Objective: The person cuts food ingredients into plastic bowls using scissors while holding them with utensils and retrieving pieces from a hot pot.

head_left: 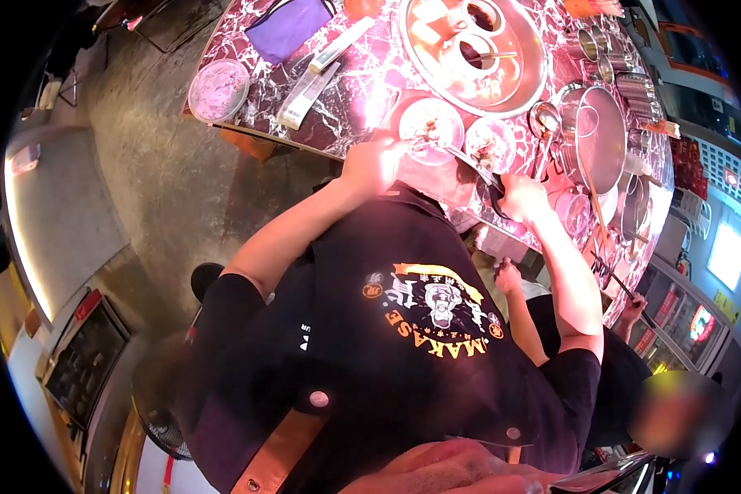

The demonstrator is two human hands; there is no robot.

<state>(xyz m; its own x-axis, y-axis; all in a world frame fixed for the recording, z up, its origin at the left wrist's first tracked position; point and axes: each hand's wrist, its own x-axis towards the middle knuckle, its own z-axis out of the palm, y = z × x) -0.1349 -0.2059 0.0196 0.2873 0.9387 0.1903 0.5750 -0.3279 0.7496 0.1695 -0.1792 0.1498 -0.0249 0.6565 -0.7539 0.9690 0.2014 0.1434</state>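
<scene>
My left hand (pixel 375 166) is closed at the near edge of the table, its fingertips by a round bowl (pixel 431 123) with bits of food; glare hides what it pinches. My right hand (pixel 524 199) is wrapped round the black handles of a pair of scissors (pixel 490 181). The blades point up and left, between the first bowl and a second bowl of food (pixel 490 144). A large metal basin (pixel 537 70) beyond them holds two smaller bowls of dark sauce, one with a spoon in it.
A deep metal pot (pixel 597 136), ladles (pixel 544 121) and metal cups stand to the right. On the left lie a purple pouch (pixel 288 31), a round container (pixel 219 89) and a long packet (pixel 305 100). A co-worker's hand (pixel 634 307) holds a long rod at right; another hand (pixel 506 273) hangs below the table.
</scene>
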